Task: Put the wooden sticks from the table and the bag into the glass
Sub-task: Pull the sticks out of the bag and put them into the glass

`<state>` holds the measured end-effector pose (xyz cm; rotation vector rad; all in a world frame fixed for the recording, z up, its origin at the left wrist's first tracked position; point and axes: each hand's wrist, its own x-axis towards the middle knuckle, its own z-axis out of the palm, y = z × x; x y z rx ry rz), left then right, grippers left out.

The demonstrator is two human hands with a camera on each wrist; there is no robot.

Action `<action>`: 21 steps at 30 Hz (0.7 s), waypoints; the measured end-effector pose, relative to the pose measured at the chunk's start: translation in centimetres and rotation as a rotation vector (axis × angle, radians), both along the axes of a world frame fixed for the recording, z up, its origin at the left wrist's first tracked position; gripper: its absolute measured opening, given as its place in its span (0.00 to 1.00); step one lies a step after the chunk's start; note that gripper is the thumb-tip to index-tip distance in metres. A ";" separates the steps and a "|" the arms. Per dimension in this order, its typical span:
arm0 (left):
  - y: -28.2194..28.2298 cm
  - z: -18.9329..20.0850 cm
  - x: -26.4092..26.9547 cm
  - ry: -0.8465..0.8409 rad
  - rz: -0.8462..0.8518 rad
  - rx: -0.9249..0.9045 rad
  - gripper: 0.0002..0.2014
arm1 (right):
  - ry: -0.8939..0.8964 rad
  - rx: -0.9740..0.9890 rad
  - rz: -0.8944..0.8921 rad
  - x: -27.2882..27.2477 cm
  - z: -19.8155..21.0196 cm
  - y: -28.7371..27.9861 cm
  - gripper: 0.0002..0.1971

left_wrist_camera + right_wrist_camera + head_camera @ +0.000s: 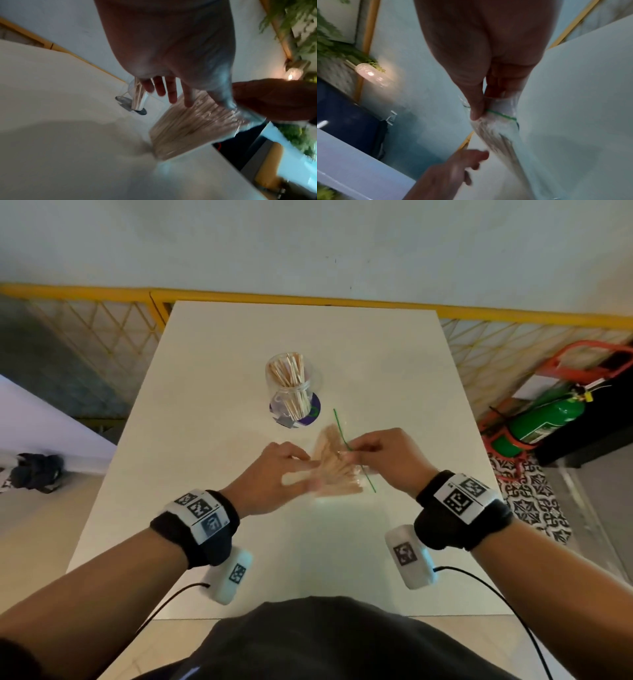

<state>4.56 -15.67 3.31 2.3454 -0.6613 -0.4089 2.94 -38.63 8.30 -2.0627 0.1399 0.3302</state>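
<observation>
A clear glass [290, 386] holding many wooden sticks stands upright on a purple coaster mid-table. Nearer me is a clear zip bag [337, 470] with a green seal strip and a bundle of wooden sticks [187, 129] inside. My right hand [352, 451] pinches the bag at the green seal [501, 115] between thumb and fingers. The bag slopes down from that pinch, its low end at the table. My left hand [308, 470] is to the left of the bag, fingers [171, 93] straight and spread against the plastic. Both hands look motion-blurred.
The white table [212, 460] ends at a yellow railing [239, 294] at the back. A green cylinder [537, 422] in a red stand sits on the floor to the right. Cables trail from both wrist cameras near my body.
</observation>
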 end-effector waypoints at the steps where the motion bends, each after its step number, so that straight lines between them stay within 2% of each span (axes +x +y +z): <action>1: -1.2 1.0 0.3 0.111 0.088 -0.126 0.23 | -0.007 0.032 -0.020 0.0 -0.1 0.5 0.05; 2: -2.3 1.9 0.5 0.211 0.161 -0.242 0.17 | -0.014 0.057 -0.043 0.1 -0.2 1.0 0.06; 3: -3.2 2.7 0.7 0.281 0.211 -0.328 0.15 | -0.027 0.075 -0.058 0.0 -0.2 1.4 0.08; 5: -4.5 3.5 1.0 0.330 0.255 -0.397 0.18 | -0.034 0.084 -0.067 0.0 -0.5 1.8 0.11; 7: -4.9 3.8 1.2 0.346 0.244 -0.386 0.19 | -0.015 0.074 -0.073 0.0 -0.6 2.0 0.14; 12: -4.6 3.6 1.4 0.530 0.111 -0.432 0.11 | 0.077 0.114 -0.074 0.0 -1.0 1.7 0.19; 16: -4.2 4.2 1.7 0.525 0.096 -0.388 0.12 | 0.147 0.234 -0.034 0.3 -1.4 0.9 0.17; 21: -3.6 4.8 2.1 0.464 -0.038 -0.286 0.13 | 0.199 0.371 0.075 0.0 -1.4 0.8 0.14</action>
